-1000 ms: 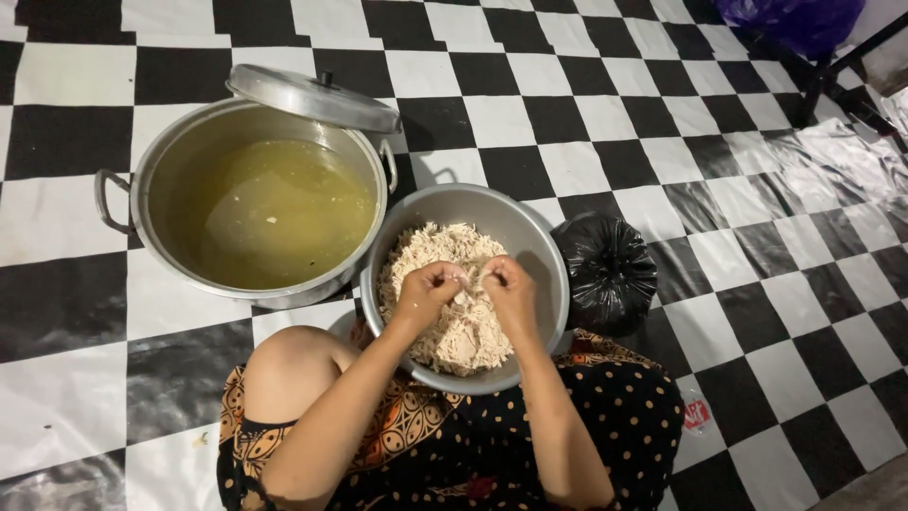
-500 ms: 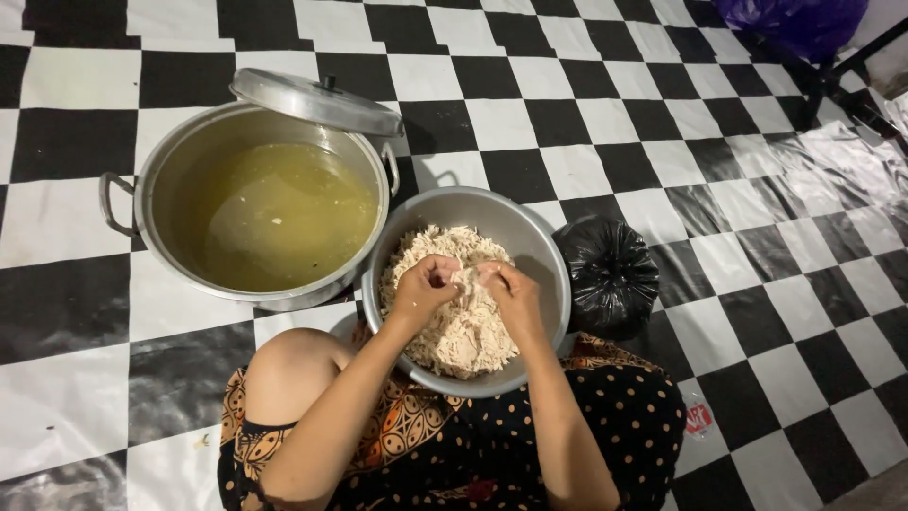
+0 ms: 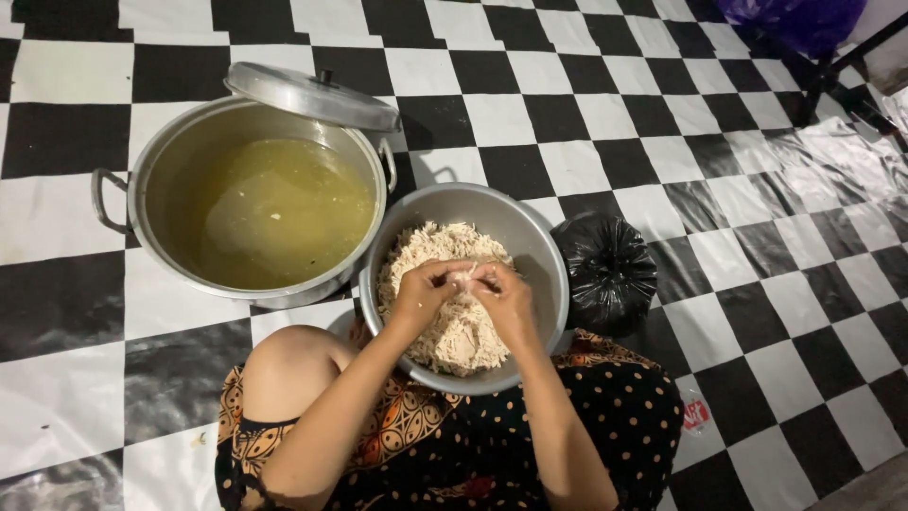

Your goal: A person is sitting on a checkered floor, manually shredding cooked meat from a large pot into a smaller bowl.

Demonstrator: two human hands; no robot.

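A grey metal bowl (image 3: pixel 530 241) rests on my lap, heaped with pale shredded meat (image 3: pixel 426 251). My left hand (image 3: pixel 423 291) and my right hand (image 3: pixel 503 298) meet over the middle of the heap, fingertips pinched together on one piece of the meat. To the left stands a large metal pot (image 3: pixel 142 203) holding yellowish broth (image 3: pixel 274 208). Its lid (image 3: pixel 312 95) lies tilted across the pot's far rim.
A knotted black plastic bag (image 3: pixel 605 270) sits right of the bowl. The floor is covered by a black-and-white checkered sheet (image 3: pixel 586 114). A purple bag (image 3: pixel 794 19) and dark furniture legs are at the top right. My knee (image 3: pixel 288 364) is raised at the left.
Both hands have drawn closer together over the meat, the fingertips now touching on one piece. The bowl and pot have not moved.
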